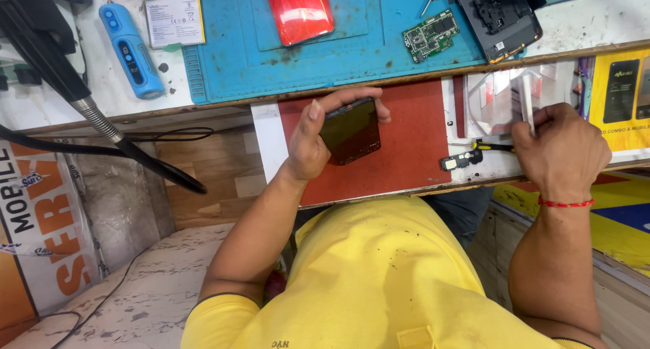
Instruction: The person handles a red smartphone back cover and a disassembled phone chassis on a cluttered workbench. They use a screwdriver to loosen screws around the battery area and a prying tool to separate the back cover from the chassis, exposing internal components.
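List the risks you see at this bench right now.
1. The left hand grips the phone only by its edges, above the red mat; it could slip and drop.
2. The right hand holds a white tool over loose clear packets; a small black part close by could get knocked off.

— Where's the phone (350,131)?
— In the left hand (308,142), over the pad (413,146).
— And the right hand (558,146)?
— Right of it, by the packets (497,102). Mat (379,48) behind, with the board (430,35) on it.
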